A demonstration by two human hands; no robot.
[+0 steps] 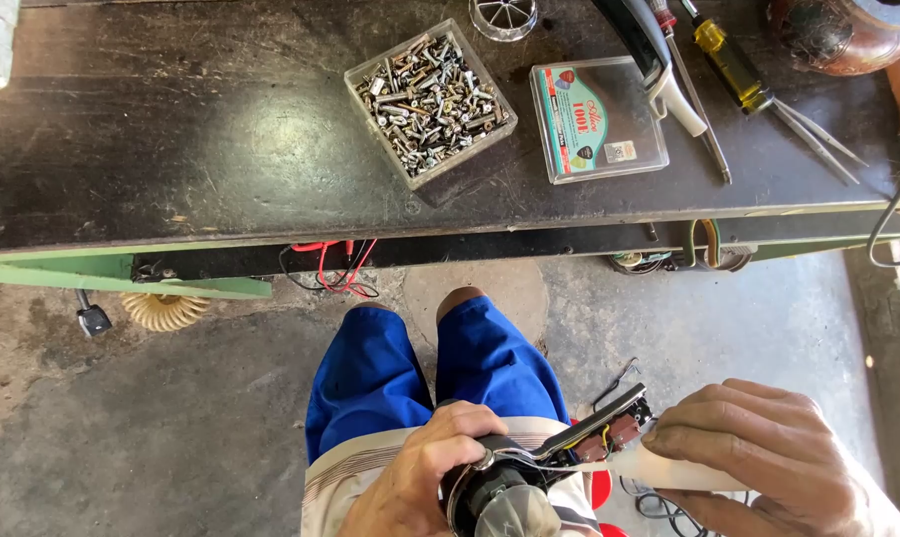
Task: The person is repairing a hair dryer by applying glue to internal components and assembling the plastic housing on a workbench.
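My left hand (425,477) grips a dark, round motor-like device (499,497) held over my lap, its thumb pressing a metal bracket (569,438) on top. My right hand (768,457) pinches a white strip of tape or paper (658,467) that leads to the device's side, next to small red-brown parts and wires (614,433). I sit with blue shorts (400,368) over my knees. The underside of the device is hidden.
A dark workbench (221,139) spans the top. On it are a clear box of screws (430,99), a flat clear plastic case (597,119), a yellow-handled screwdriver (733,65), tweezers (818,129) and a white-handled tool (668,89). Red wires (335,268) hang below the bench edge.
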